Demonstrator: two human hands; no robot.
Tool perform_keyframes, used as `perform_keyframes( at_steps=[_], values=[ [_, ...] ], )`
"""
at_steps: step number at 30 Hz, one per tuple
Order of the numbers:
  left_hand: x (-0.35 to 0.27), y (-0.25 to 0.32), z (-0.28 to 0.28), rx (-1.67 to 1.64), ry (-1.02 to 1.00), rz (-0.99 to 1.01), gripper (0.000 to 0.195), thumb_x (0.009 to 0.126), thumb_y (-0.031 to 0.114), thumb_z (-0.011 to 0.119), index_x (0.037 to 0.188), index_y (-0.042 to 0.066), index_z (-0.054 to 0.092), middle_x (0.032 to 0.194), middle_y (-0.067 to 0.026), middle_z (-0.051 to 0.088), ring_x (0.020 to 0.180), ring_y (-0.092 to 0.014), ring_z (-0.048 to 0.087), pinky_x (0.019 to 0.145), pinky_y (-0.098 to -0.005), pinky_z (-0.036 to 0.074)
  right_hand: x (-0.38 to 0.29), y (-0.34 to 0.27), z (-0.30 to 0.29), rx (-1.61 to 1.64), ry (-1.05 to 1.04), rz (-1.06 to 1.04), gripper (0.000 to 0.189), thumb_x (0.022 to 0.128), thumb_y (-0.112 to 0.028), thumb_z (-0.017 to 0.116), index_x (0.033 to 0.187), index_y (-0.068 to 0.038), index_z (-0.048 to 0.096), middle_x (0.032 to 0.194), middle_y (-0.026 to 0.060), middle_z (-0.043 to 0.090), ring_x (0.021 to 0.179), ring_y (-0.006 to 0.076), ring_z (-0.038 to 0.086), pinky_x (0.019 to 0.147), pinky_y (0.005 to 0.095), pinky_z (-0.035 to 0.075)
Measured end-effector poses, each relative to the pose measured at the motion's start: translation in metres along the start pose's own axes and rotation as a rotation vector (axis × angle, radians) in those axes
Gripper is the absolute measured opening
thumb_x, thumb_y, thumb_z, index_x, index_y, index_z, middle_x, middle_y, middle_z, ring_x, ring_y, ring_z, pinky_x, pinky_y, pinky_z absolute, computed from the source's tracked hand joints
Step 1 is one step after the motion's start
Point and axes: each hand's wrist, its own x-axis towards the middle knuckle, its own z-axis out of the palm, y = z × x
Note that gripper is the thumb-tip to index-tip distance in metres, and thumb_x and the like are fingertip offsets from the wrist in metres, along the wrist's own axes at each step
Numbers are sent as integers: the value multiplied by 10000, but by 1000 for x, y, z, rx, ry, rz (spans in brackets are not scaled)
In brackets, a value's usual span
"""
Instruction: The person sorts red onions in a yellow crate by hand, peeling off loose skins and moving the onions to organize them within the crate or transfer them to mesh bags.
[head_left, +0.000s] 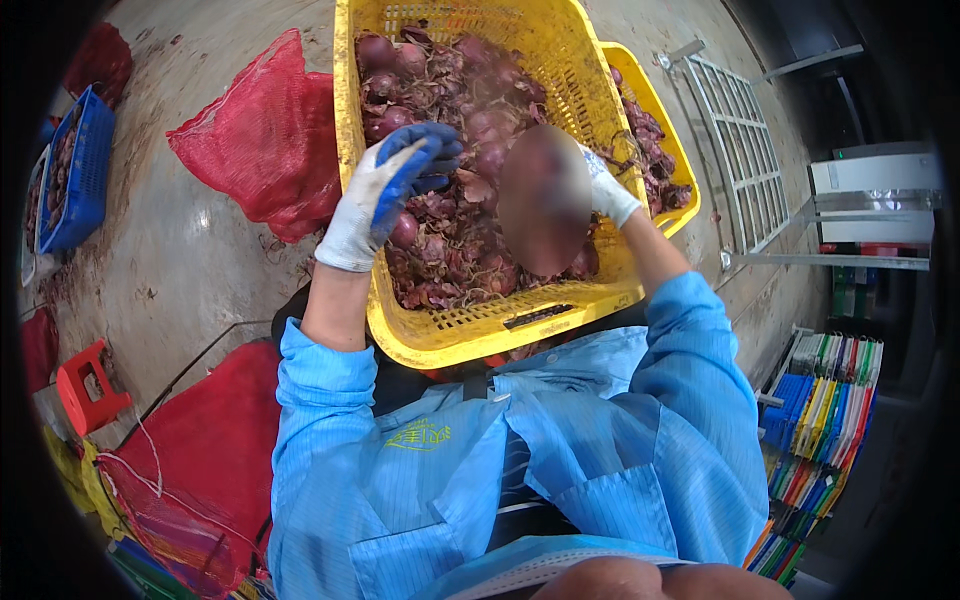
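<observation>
A large yellow plastic crate (592, 306) stands before me, holding many red onions (491, 274) mixed with loose, dry skins. My left hand (405, 184) wears a white knit glove with a blue coated palm. It hovers at the crate's left side over the onions, fingers bent and apart from the thumb, with nothing visible in it. On the right side of the crate is my right hand (604, 186), in a similar glove. A blurred oval patch covers its fingers and whatever they may touch.
A second yellow crate (694, 206) of onions stands behind on the right. Red mesh bags (262, 142) lie on the left, one (210, 420) nearer me. Farther left are a blue crate (82, 187) and a red stool (91, 390). A metal frame (739, 150) and stacked coloured crates (814, 412) stand right.
</observation>
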Motion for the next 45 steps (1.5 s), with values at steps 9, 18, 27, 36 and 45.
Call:
perform_keyframes(
  at_steps=[9,18,27,36,45],
  values=[
    [-6,10,17,50,-146,-22,711,834,92,713,1454,47,368,1335,-87,516,1145,-154,554,927,-288,505,5,-99,21,844,115,-145,884,670,-195,885,1400,-27,415,1366,90,509,1257,187,482,1085,349,382],
    [1,-7,-13,-316,107,83,426,929,407,593,1284,177,537,1218,-88,606,1086,-298,628,805,-436,579,49,-96,-2,635,286,-156,307,953,-203,570,1190,-16,628,992,46,683,860,106,623,786,265,516],
    [6,9,-16,-792,213,17,517,882,474,594,1252,115,554,1233,-143,599,1182,-380,548,966,-559,470,100,60,126,-489,-57,48,877,825,-524,659,1470,-32,326,1303,232,539,1187,361,548,978,443,449],
    [21,-7,-26,-731,91,125,381,919,261,566,1173,-23,581,1108,-165,645,1027,-360,636,927,-460,519,105,68,102,-46,51,207,769,787,-490,715,1374,-60,467,1031,166,687,939,303,672,846,373,538],
    [9,-3,-22,-413,151,-13,319,906,178,574,1155,-20,597,1105,-154,633,1023,-257,644,888,-369,539,65,-32,49,1688,-254,325,519,955,-571,439,1255,-169,575,1086,70,681,889,272,666,575,357,488]
  ],
)
